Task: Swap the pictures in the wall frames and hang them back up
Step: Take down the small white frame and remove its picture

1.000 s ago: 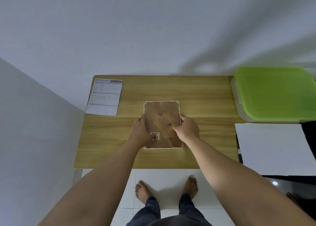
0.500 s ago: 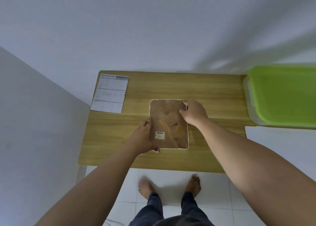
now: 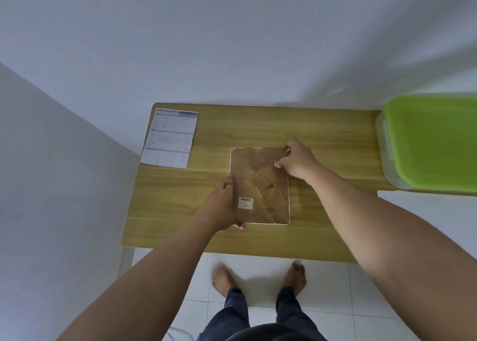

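A white-rimmed picture frame (image 3: 259, 175) lies face down on the wooden table (image 3: 180, 199), showing its brown backing board, a folded stand and a small barcode label. My left hand (image 3: 223, 206) grips the frame's near-left edge, thumb on the backing. My right hand (image 3: 295, 160) pinches at the far-right corner of the backing. A printed "Specification" sheet (image 3: 170, 138) lies at the table's far-left corner.
A clear storage box with a green lid (image 3: 433, 142) stands at the table's right end. A white sheet (image 3: 438, 206) lies at the right, near me. Walls close the table in at the back and left. My bare feet stand on white tiles below the table's front edge.
My right hand has moved from the frame's middle right edge up to its far-right corner. My left hand slid down to the near-left edge. The camera shifted left.
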